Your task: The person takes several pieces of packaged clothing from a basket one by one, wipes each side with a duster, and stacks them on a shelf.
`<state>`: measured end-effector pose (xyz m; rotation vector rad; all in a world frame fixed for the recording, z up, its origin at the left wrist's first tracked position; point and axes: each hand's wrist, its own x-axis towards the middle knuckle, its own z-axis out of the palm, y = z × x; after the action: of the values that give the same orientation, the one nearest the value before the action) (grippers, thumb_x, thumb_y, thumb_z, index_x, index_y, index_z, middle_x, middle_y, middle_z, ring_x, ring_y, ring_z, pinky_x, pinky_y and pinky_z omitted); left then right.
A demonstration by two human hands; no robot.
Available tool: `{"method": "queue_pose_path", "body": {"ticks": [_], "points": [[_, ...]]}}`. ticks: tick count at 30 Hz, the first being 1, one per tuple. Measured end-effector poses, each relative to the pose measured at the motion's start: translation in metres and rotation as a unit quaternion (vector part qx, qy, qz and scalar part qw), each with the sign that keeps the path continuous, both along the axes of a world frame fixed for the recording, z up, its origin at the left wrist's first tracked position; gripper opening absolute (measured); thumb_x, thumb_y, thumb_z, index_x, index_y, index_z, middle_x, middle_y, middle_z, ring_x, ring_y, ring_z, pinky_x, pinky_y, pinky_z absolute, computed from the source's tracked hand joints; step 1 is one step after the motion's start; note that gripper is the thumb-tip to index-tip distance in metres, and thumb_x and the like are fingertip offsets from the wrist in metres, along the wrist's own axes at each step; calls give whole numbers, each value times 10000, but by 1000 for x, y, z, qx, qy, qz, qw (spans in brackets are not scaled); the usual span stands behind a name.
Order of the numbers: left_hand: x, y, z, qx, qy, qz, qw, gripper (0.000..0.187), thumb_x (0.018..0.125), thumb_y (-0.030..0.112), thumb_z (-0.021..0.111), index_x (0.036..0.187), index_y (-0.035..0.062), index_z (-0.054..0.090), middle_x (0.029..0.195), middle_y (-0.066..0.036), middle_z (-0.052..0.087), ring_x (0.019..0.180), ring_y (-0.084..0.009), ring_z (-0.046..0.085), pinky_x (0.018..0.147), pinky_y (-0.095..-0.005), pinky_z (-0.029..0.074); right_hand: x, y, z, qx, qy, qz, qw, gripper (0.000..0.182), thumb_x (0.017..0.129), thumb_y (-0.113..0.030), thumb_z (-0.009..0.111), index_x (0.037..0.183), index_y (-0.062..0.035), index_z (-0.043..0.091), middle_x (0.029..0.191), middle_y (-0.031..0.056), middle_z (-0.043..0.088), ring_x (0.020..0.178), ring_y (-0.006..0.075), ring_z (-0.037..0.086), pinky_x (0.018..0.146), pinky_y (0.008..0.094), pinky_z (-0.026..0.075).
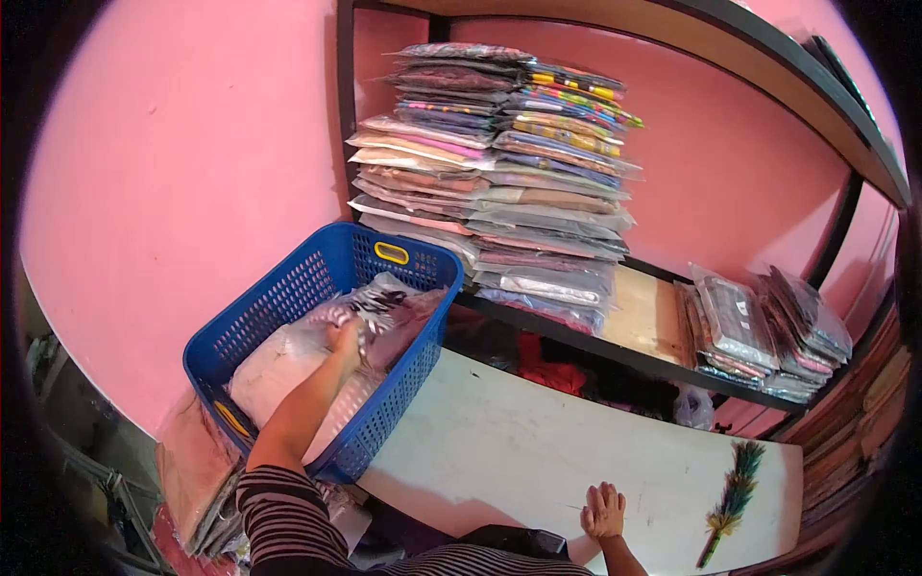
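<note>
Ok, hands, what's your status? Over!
Left hand in blue basket, on cloth; grip unclear. Right hand open, empty, at white table. Feather duster lies apart from both.

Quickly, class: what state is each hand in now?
Left hand: at fabric in the blue basket; grip unclear.
Right hand: open, empty, at the white table.

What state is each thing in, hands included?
Basket: open-topped, partly filled
Cloth: heaped in the basket
Left hand: in the basket, on the cloth; grip unclear
Table: partly bare
Right hand: open, over the table
Duster: lying on the table
Tall piles: bagged, stacked flat
Short piles: bagged, stacked
</note>
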<state>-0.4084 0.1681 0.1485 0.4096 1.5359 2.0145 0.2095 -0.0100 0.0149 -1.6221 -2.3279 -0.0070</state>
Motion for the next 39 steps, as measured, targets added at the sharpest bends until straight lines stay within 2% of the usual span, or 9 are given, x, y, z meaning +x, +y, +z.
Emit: {"method": "queue_pose_path", "body": {"ticks": [3, 7, 17, 19, 23, 27, 29, 30, 39], "points": [[10, -23, 78, 98, -28, -107, 989, 518, 599, 75, 607, 1048, 80, 349, 792, -89, 491, 645, -195, 526, 511, -359, 471, 0, -1, 4, 27, 22, 9, 999, 454, 708, -320, 443, 1099, -93, 477, 1174, 197, 406, 1096, 359, 362, 888, 520, 246], [59, -57, 155, 242, 67, -53, 967, 313, 664, 18, 511, 965, 78, 447, 810, -56, 525, 676, -166, 542, 595, -297, 484, 0, -1, 2, 34, 39, -3, 999, 449, 709, -320, 449, 1097, -95, 478, 1159, 191, 421, 1099, 351, 366, 889, 513, 247], [194, -163, 263, 308, 162, -214, 913, 469, 634, 68, 554, 1089, 15, 451, 926, -69, 559, 801, -148, 551, 722, -251, 439, 10, 6, 3, -60, 132, 10, 989, 538, 735, -425, 477, 1149, -83, 438, 1199, 167, 404, 1112, 331, 355, 915, 484, 249], [226, -176, 260, 212, 225, -180, 934, 273, 675, 170, 564, 886, -3, 546, 808, -62, 570, 721, -140, 539, 691, -258, 432, 17, 35, -10, -261, 340, -20, 903, 665, 745, -568, 437, 1193, -77, 400, 1200, 170, 421, 1078, 324, 407, 904, 476, 287], [281, -142, 184, 172, 138, -370, 903, 449, 627, 50, 566, 1060, -1, 462, 770, -76, 595, 622, -141, 583, 579, -226, 468, 39, 33, 129, -484, 793, 159, 335, 767, 755, -669, 287, 1229, -69, 347, 1209, 169, 420, 1079, 298, 444, 884, 448, 354], [383, -125, 99, 12, 110, -496, 861, 464, 629, 59, 595, 1058, -2, 432, 842, -90, 575, 718, -174, 578, 628, -274, 475, 86, 21, 146, -506, 786, 85, 346, 609, 801, -502, 447, 1223, -71, 366, 1127, 145, 492, 1011, 238, 496, 840, 356, 404], [436, -134, 86, -26, 97, -501, 860, 516, 612, 38, 583, 1102, 21, 423, 919, -61, 554, 834, -154, 537, 726, -272, 444, 107, 21, 116, -399, 644, 31, 652, 456, 779, -171, 582, 1189, -59, 416, 1020, 95, 555, 901, 160, 540, 763, 275, 436], [449, -130, 78, -23, 54, -530, 846, 525, 605, 37, 579, 1107, 31, 426, 918, -55, 555, 840, -150, 535, 740, -268, 438, 118, 18, 115, -367, 667, -17, 649, 497, 680, 87, 578, 1144, -52, 466, 920, 42, 588, 794, 104, 552, 695, 226, 443], [488, -107, -41, -106, -152, -531, 827, 416, 605, 35, 602, 1006, 45, 494, 847, -67, 598, 744, -175, 589, 705, -304, 483, 209, -7, 108, -120, 759, -95, 633, 391, 720, 8, 596, 1087, -7, 460, 831, 18, 591, 691, 71, 539, 590, 188, 424]]}}
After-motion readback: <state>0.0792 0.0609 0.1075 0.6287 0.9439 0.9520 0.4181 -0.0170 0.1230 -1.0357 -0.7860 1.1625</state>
